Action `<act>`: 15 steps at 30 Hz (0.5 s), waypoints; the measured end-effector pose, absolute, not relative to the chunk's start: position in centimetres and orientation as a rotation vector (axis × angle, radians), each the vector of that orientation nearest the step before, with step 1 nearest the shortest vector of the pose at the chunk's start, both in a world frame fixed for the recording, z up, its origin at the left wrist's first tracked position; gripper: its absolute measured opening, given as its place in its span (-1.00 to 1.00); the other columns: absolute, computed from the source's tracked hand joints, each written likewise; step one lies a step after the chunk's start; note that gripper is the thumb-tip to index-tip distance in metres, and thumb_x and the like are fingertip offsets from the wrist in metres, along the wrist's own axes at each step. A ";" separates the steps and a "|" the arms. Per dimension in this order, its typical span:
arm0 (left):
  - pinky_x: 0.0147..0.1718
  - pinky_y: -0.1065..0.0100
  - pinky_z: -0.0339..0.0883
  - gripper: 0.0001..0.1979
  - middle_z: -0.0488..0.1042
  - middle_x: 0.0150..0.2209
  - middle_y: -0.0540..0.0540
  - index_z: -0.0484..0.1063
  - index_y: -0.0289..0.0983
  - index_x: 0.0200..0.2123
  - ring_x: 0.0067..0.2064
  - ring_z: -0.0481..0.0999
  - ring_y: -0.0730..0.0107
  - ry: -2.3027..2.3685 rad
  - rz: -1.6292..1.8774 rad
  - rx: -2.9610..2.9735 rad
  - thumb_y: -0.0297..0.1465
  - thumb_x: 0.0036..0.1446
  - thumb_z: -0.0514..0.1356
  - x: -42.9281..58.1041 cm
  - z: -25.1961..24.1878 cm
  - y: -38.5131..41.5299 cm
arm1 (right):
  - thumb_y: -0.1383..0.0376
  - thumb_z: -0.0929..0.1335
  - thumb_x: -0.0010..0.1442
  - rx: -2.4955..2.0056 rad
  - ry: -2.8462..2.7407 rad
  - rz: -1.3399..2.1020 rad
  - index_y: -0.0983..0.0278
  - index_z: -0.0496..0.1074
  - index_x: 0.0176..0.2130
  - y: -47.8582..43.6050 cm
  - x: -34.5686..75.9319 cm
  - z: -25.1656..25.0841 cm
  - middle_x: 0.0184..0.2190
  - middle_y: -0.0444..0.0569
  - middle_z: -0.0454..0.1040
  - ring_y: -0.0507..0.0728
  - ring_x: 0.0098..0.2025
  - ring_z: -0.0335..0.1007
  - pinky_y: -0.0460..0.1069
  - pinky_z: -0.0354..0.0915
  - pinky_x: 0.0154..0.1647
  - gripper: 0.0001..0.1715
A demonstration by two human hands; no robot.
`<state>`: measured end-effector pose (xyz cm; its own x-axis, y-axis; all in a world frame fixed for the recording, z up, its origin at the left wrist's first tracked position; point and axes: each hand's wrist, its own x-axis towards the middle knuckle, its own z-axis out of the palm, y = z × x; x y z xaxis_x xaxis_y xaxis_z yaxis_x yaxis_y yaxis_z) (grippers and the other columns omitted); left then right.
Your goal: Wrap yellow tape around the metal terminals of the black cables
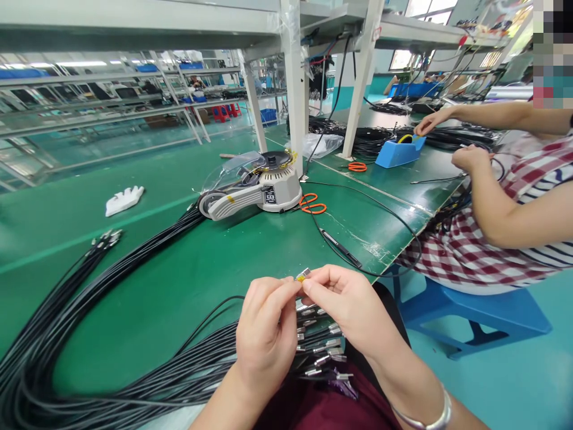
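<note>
In front of me, my left hand (268,334) and my right hand (353,301) meet fingertip to fingertip. Between them sits a small metal cable connector (305,272) with yellow tape (300,278) around its base. Both hands are closed in a pinch there; the fingers partly hide the connector. A black cable (215,312) runs leftward from behind my left hand. Below my hands lies a bundle of black cables (179,364), its metal connector ends (329,344) pointing right by my lap. The bundle loops round on the left.
A grey tape dispenser machine (282,188) stands on the green table (188,263), orange-handled scissors (313,206) beside it. A utility knife (341,248) and a white glove (124,200) lie nearby. At right, a co-worker's hands (472,158) work near a blue tape holder (400,153).
</note>
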<state>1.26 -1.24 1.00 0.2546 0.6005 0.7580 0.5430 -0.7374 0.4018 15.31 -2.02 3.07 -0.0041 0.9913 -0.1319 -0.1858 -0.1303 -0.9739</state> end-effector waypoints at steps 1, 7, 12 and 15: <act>-0.28 0.39 0.35 -0.67 0.43 -0.28 -0.05 0.35 -0.23 -0.13 -0.25 0.41 0.47 1.125 1.513 2.441 -0.70 0.08 0.14 1.3 1.0 -1.3 | 0.25 0.41 0.03 -1.167 -0.998 1.383 0.31 0.41 -0.51 -2.0 15.3 3.1 -0.49 -0.12 0.45 0.03 -0.42 0.33 -0.06 0.27 -0.34 -0.81; -0.26 0.41 0.35 -0.67 0.43 -0.26 -0.04 0.37 -0.24 -0.12 -0.25 0.43 0.48 1.140 1.519 2.455 -0.69 0.08 0.15 1.2 0.9 -1.3 | 0.24 0.41 0.02 -1.160 -0.977 1.404 0.30 0.40 -0.52 -2.0 15.3 3.2 -0.52 -0.13 0.43 0.03 -0.44 0.32 -0.06 0.26 -0.36 -0.80; -0.26 0.43 0.35 -0.65 0.42 -0.26 -0.04 0.37 -0.23 -0.11 -0.24 0.42 0.49 1.138 1.521 2.467 -0.69 0.08 0.16 1.2 1.0 -1.2 | 0.26 0.41 0.04 -1.154 -0.984 1.405 0.31 0.41 -0.50 -2.0 15.4 3.0 -0.49 -0.11 0.45 0.03 -0.41 0.34 -0.05 0.28 -0.32 -0.82; -0.27 0.42 0.35 -0.64 0.42 -0.26 -0.04 0.37 -0.23 -0.09 -0.24 0.42 0.48 1.150 1.510 2.487 -0.68 0.09 0.15 1.2 1.1 -1.3 | 0.25 0.41 0.04 -1.158 -0.987 1.400 0.31 0.41 -0.49 -1.9 15.4 3.0 -0.49 -0.12 0.45 0.03 -0.42 0.34 -0.05 0.29 -0.32 -0.82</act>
